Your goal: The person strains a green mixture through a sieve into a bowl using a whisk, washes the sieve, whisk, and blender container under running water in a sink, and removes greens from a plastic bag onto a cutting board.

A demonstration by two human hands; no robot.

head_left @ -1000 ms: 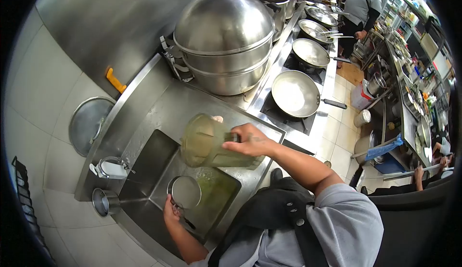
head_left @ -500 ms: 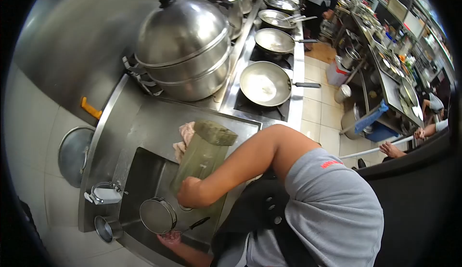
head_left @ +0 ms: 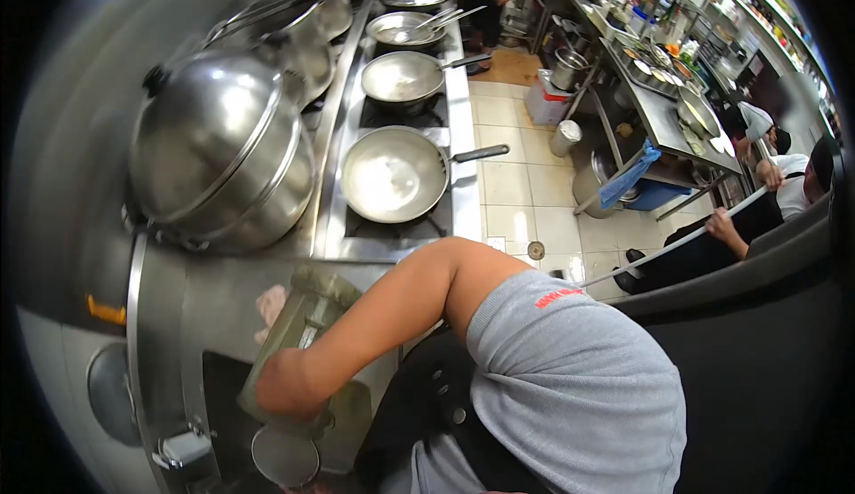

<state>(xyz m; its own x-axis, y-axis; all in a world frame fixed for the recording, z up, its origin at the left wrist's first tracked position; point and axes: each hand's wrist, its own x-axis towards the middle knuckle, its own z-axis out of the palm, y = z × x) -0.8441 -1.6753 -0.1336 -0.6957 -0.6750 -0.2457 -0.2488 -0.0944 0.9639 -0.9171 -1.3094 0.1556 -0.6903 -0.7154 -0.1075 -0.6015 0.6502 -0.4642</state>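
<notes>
My right hand (head_left: 292, 383) is smeared by motion over the near end of a long, greenish, box-shaped container (head_left: 322, 289) lying slantwise at the sink. Its fingers are hidden, so what it grips does not show. Just below it is a round metal strainer or pan (head_left: 285, 456), low in the sink. At the bottom edge of the view, a sliver of my left hand (head_left: 307, 489) shows beside this round vessel; its fingers are cut off. A pinkish cloth (head_left: 270, 305) lies behind the green container.
A large lidded steamer pot (head_left: 214, 146) stands beyond the steel sink counter (head_left: 214, 285). Several pans line the stove, the nearest a wok (head_left: 394, 176) with its handle (head_left: 481, 153) over the aisle. A person (head_left: 788, 187) at right holds a white pole (head_left: 690, 234).
The view has swung right, shifting the stove and steamer leftward. My right hand remains at the green container, now blurred. My left hand and the round vessel sit lower, partly out of view.
</notes>
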